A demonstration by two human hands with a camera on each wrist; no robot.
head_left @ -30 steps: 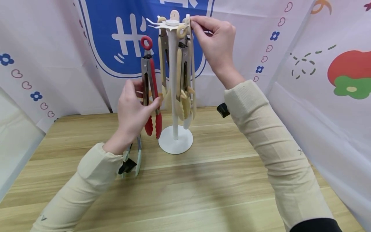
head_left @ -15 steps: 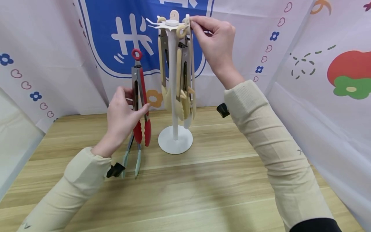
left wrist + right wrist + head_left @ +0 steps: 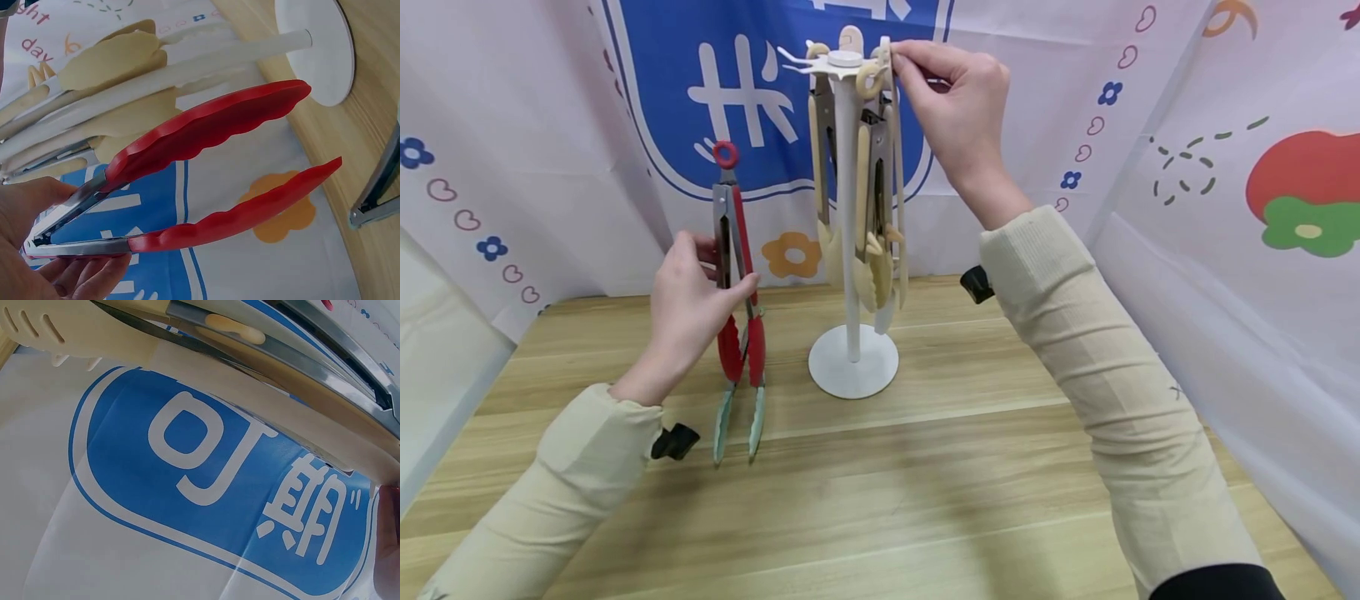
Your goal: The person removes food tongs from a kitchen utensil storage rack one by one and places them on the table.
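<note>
My left hand (image 3: 685,292) grips red-tipped tongs (image 3: 756,350) by their metal arms. In the left wrist view the two scalloped red tips (image 3: 212,125) stand spread apart. Mint-tipped tongs (image 3: 756,421) lie on the table, partly covered by the red ones in the head view. My right hand (image 3: 958,112) pinches the upper end of a cream slotted turner (image 3: 901,208) at the top of a white utensil stand (image 3: 853,317). The right wrist view shows the turner's slotted head (image 3: 34,325). Cream tongs (image 3: 863,183) hang by a ring from the stand.
The stand's round white base (image 3: 853,379) rests on the wooden table (image 3: 925,500). More cream utensils hang behind its pole, and bare hooks (image 3: 797,60) point left. A printed cloth (image 3: 1000,233) hangs close behind the stand.
My left hand has carried the red-tipped tongs left and down, away from the stand, over the mint-tipped tongs. My right hand has stayed at the turner's top.
</note>
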